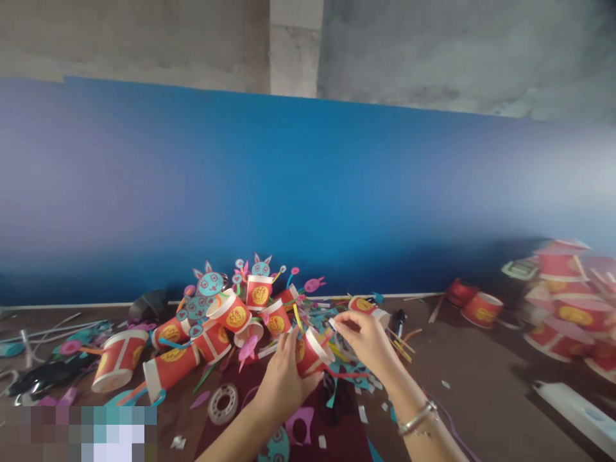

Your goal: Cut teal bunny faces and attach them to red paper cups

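Note:
My left hand [285, 372] is wrapped round a red paper cup [312, 350] with a white rim, tilted so its mouth leans right. A yellow strip [297, 316] sticks up beside the cup, and a pink strip shows at its rim. Just right of the cup, my right hand [368, 337] pinches a small white piece [333, 323], maybe tape or paper, between thumb and fingertips. A bracelet [418, 418] circles the right wrist. Behind my left hand lie several similar red cups [260, 292], some bearing blue rabbit faces [210, 283] and coloured strips.
A tape roll [222, 404] lies left of my left forearm. Pink cut-out paper [301, 425] and scraps are strewn near the front. Stacked red cups [563, 314] stand far right, behind a white power strip [577, 414]. A blue panel [308, 192] closes off the back.

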`<state>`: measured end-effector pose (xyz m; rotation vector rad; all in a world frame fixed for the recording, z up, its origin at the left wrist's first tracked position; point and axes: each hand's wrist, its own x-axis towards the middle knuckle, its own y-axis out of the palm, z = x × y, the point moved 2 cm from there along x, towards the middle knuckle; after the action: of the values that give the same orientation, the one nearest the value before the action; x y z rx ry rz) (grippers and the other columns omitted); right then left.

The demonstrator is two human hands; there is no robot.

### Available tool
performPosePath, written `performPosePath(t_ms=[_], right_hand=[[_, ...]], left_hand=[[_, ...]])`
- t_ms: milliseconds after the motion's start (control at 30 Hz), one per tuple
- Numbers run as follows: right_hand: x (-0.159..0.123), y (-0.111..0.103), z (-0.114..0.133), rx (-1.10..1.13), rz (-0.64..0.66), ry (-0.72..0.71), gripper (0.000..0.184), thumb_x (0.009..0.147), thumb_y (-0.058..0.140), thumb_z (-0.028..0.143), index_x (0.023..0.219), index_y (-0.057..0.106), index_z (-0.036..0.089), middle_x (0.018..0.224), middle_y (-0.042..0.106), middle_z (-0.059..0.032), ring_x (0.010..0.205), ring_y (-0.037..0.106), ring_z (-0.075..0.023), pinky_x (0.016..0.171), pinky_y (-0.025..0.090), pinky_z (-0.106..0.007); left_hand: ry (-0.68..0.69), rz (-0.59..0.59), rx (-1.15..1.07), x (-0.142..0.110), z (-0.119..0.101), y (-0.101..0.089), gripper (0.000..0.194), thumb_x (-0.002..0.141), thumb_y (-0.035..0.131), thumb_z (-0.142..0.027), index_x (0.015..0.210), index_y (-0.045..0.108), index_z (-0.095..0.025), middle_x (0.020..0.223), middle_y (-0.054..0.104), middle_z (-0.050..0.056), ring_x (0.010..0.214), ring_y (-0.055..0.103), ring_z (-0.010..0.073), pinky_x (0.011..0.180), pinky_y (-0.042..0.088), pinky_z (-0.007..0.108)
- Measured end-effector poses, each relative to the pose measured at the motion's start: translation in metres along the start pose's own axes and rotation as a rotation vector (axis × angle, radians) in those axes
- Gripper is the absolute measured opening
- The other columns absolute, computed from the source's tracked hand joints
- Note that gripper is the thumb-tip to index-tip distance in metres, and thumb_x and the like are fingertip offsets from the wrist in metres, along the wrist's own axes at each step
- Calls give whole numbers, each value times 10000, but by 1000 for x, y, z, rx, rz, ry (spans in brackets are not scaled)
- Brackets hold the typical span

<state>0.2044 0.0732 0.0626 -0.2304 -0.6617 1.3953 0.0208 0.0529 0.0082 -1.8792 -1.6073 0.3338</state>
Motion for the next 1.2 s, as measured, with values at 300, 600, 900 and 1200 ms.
performPosePath(t_ms=[300,600,900,1200], right_hand=[[3,-4,-5,91,116,50,548,732,594,279,1237,507,86,627,606,25,549,552,-130,538,430,-247],[9,-1,-25,36,104,50,368,712,637,321,1010,645,105,603,616,14,544,562,-142,515,419,-249],[9,-2,-19,-20,129,56,193,728,614,318,745,699,145,687,696,-51,663,624,-189,608,449,-270],[5,-3,-6,48,167,76,260,759,569,372,680,639,135,603,610,-7,577,527,-136,551,381,-237]], left_hand=[[31,-81,-171,2,-4,3,634,609,713,-275,1183,463,-171,1132,547,113,1068,543,282,934,424,440],[59,-75,-219,-1,-8,2,619,608,709,-231,1171,458,-173,1124,553,107,1056,545,276,923,428,437],[68,-62,-250,-3,-14,1,594,611,704,-209,1157,474,-177,1089,565,87,1037,547,266,907,431,413],[54,-65,-442,-10,-15,8,643,579,734,-149,1155,451,-197,1100,554,79,1036,533,255,905,414,389]])
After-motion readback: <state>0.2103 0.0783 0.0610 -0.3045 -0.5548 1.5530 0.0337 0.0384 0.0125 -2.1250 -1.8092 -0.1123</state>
